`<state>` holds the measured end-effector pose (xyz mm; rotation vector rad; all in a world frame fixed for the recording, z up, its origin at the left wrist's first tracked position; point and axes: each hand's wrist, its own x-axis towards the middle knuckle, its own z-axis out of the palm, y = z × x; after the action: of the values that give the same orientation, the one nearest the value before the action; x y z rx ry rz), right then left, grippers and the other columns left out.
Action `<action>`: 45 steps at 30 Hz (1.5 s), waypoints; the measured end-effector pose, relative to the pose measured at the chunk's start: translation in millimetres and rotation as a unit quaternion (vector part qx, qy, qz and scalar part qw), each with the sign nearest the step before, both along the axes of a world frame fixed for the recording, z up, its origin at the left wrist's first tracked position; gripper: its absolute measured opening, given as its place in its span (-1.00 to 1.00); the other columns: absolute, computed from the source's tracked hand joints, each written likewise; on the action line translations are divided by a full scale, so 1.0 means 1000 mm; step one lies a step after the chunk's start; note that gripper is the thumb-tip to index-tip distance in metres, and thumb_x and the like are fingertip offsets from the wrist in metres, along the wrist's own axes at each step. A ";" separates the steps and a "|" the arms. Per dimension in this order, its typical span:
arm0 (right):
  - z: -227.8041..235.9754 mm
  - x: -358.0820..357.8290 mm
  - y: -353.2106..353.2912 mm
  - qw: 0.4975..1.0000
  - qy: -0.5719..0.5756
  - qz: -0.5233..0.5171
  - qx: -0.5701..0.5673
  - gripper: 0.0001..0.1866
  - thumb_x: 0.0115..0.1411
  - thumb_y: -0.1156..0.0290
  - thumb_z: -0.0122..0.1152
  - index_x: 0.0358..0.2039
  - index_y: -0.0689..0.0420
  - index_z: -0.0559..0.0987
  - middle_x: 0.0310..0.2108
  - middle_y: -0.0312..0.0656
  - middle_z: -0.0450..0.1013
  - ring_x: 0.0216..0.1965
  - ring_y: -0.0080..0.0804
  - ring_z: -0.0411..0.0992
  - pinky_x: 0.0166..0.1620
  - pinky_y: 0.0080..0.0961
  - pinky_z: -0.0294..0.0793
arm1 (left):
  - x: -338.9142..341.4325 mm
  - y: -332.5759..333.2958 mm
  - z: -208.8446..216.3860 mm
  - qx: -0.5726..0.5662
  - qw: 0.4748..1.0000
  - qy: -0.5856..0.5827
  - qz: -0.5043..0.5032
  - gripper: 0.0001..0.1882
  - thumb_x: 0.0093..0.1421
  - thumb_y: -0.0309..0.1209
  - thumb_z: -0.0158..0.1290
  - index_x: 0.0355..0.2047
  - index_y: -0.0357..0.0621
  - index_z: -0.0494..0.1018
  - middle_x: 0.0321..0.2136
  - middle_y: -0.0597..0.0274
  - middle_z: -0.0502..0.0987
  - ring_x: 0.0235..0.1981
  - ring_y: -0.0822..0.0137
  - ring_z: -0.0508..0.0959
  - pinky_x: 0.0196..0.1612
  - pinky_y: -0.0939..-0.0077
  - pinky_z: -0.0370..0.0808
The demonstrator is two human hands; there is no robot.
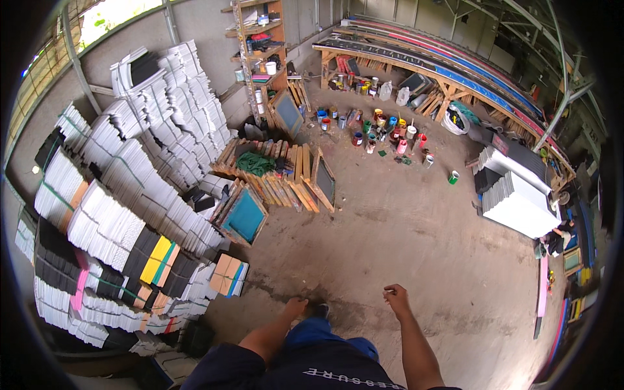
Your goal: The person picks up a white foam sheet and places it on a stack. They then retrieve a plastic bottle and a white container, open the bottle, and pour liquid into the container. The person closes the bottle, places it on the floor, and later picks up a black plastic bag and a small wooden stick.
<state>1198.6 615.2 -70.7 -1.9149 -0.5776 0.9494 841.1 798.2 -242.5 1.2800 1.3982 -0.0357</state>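
We have one view only, worn on the head, looking steeply down at the dirt floor (416, 221) from standing height. It faces the far wooden shelf (263, 39), our forearms entering from the lower edge.

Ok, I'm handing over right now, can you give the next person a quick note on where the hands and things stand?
Left hand: empty, loosely curled, low by the knee.
Right hand: empty, fingers curled, raised over bare concrete floor.
Nearest things: small stack of coloured sheets at the foot of the big bundled stacks, left of the left hand; teal-mesh wooden frame beyond it.
Paint cans sit far ahead.
Done: nothing picked up. Left: everything untouched.
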 end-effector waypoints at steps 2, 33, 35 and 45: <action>0.004 0.039 0.017 0.999 0.015 -0.030 -0.009 -0.74 0.25 0.46 0.32 -0.06 0.26 0.64 -0.39 -0.19 0.58 -0.40 -0.47 0.54 -0.37 -0.52 0.55 | 0.034 0.041 0.007 0.018 0.999 -0.008 -0.036 -0.54 0.36 -0.03 0.17 -0.16 -0.26 0.64 -0.41 0.08 0.64 -0.40 0.21 0.64 -0.29 0.18 0.57; -0.013 0.518 0.678 0.970 -0.042 0.239 0.017 -0.75 0.21 0.40 0.38 -0.12 0.19 0.69 -0.42 -0.19 0.62 -0.43 -0.44 0.58 -0.32 -0.43 0.55 | 0.439 0.496 -0.042 0.058 0.990 0.100 0.086 -0.50 0.28 -0.03 0.20 -0.23 -0.35 0.66 -0.42 0.02 0.70 -0.38 0.19 0.72 -0.22 0.23 0.65; -0.006 0.542 0.718 0.969 -0.042 0.244 0.001 -0.77 0.21 0.42 0.37 -0.13 0.20 0.69 -0.42 -0.21 0.61 -0.43 -0.46 0.57 -0.33 -0.45 0.54 | 0.466 0.546 -0.036 0.082 0.990 0.059 0.103 -0.48 0.28 0.03 0.17 -0.24 -0.29 0.67 -0.41 0.00 0.70 -0.35 0.11 0.71 -0.15 0.17 0.62; -0.020 0.644 0.925 0.964 0.042 0.263 -0.003 -0.81 0.25 0.43 0.37 -0.15 0.21 0.64 -0.43 -0.23 0.56 -0.50 -0.50 0.50 -0.42 -0.50 0.52 | 0.584 0.725 -0.038 0.043 0.971 0.001 0.233 -0.53 0.29 0.00 0.19 -0.19 -0.24 0.64 -0.40 0.09 0.70 -0.34 0.19 0.72 -0.20 0.19 0.63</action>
<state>1842.7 1540.3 -90.8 -1.7438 -1.0641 1.3564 1424.9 1523.4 -280.1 0.9903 1.6860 0.3467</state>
